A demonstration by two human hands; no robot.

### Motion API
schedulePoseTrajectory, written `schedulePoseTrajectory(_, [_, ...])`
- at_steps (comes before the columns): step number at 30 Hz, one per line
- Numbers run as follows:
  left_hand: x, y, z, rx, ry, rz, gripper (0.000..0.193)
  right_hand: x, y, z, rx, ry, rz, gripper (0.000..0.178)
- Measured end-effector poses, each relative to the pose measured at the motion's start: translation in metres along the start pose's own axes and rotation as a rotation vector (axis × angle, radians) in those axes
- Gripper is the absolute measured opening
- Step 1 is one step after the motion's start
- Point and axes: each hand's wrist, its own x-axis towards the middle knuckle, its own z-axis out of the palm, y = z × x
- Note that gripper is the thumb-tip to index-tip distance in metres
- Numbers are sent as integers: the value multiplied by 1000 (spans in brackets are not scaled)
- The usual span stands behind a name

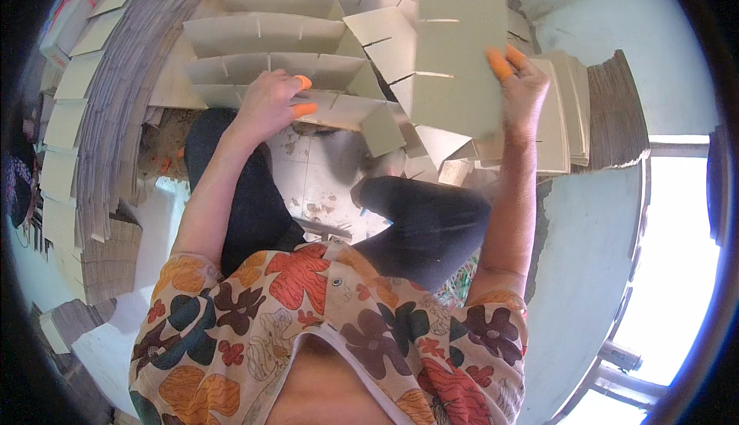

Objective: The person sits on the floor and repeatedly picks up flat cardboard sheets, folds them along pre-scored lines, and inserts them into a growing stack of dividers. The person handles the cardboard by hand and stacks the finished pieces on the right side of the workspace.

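Observation:
My right hand (pixel 525 90) grips the right edge of a long slotted cardboard sheet (pixel 460 63), orange covers on its fingertips against the sheet's face. This raised sheet has several short slits along its left side. My left hand (pixel 269 104), also with orange finger covers, pinches the top edge of the nearest upright cardboard strip (pixel 339 107), thumb and finger on either side. Behind it stand more slotted strips (pixel 265 36), roughly parallel, with angled cardboard pieces (pixel 382 128) crossing them at their right ends. The lower right joints are partly hidden by the sheet.
Tall stacks of cardboard strips (pixel 142 63) line the left side. Another cardboard stack (pixel 616 113) lies beyond my right hand, beside a pale wall (pixel 593 225). My bent legs (pixel 423 221) flank the tiled floor (pixel 308 171), which has scraps on it.

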Motion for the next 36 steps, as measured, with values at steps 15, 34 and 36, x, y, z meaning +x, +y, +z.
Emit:
schedulePoseTrajectory(15, [1,-9,21,11,6,-20,16,-28,-40,124,-236,-260,-443,27])
schedulePoseTrajectory(34, [7,-6,27,-36,-5,-46,14,-38,0,179,-256,-468,-561,13])
schedulePoseTrajectory(36, [8,-7,28,-32,-4,-45,14,-49,5,189,-454,-558,-534,13])
